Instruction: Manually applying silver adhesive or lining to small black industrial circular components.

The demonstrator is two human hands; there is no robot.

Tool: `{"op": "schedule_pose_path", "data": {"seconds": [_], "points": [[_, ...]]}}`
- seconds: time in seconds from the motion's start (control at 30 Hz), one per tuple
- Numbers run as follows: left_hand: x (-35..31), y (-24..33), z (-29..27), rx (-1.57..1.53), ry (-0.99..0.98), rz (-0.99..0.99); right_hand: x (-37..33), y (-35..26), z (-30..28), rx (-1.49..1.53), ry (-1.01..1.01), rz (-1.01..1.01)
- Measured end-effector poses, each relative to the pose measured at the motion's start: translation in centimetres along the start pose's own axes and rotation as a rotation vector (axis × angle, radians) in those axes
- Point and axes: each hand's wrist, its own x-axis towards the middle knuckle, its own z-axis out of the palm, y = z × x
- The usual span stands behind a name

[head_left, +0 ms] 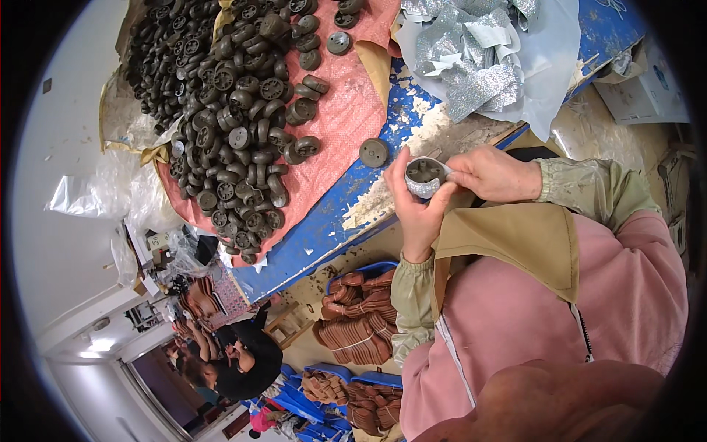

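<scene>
My left hand (417, 221) grips a dark, round, wheel-like piece (425, 170) from its side, thumb and fingers around it. A silver glittery strip (423, 190) runs around the rim of that piece. My right hand (498, 174) is closed, its thumb and fingertips pinching at the strip's pale end beside the round piece. Just left of my hands, a single dark round piece (373, 152) lies flat on the worn blue table (309, 249). Further left, a large heap of similar dark pieces (247, 110) covers a pink woven sheet (346, 96).
Silver strips (475, 62) lie loosely on a white plastic sheet (552, 66) at the far right. Below the table edge stand blue crates with bundled brown pieces (357, 331). A person in black (250, 361) is at the lower left. A white box (641, 88) stands at right.
</scene>
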Motion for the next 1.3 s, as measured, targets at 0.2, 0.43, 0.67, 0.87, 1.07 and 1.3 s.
{"op": "schedule_pose_path", "data": {"seconds": [0.2,0.43,0.67,0.87,1.07,1.3], "points": [[0.0,1.1,-1.6,-0.481,-0.191,-0.185,-0.7,0.8,0.2,0.185,-0.002,-0.006],[-0.4,1.2,-0.7,-0.275,-0.077,-0.089,-0.3,0.8,0.4,0.179,0.02,0.005],[-0.9,-0.2,0.3,0.128,0.025,0.174,0.1,1.2,1.6,0.127,0.089,-0.089],[-0.6,-0.6,1.3,0.598,0.107,0.451,0.3,1.6,2.6,-0.039,0.122,-0.083],[-0.6,-0.3,1.2,-0.325,0.165,-0.008,-0.4,0.5,0.4,0.493,-0.127,0.198],[-0.9,-1.1,0.8,-0.83,0.017,-0.205,0.3,1.6,-0.1,0.373,-0.003,-0.039]]}}
